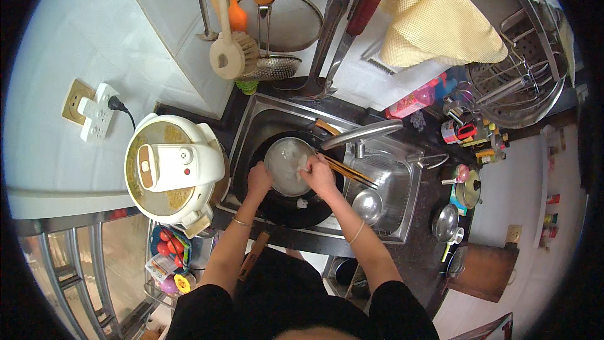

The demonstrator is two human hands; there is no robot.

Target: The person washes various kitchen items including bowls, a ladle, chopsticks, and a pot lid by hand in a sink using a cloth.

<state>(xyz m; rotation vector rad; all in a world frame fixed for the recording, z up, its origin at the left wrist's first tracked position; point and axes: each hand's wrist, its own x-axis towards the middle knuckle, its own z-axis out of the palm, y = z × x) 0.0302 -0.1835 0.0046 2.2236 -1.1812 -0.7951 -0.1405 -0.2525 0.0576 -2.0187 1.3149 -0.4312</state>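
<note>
A round metal bowl (286, 184) with wet, cloudy contents sits inside a black wok (278, 218) in the left sink basin. My left hand (260, 180) closes on the bowl's left rim. On the right, my right hand (319, 175) is at the bowl's rim with fingers bent over a pale, soft thing (300, 163), perhaps a cloth; what its fingertips grip is unclear. Chopsticks (350, 171) lie from the wok across the divider. A small white clump (302, 203) rests in the wok near the bowl. The wok's wooden handle (254, 255) points towards me.
The faucet (362, 134) arches over the sink. A metal ladle or small bowl (367, 207) lies in the right basin. A white rice cooker (174, 170) stands left of the sink. Utensils, including a wooden-handled brush (228, 58), and a yellow cloth (436, 23) hang beyond.
</note>
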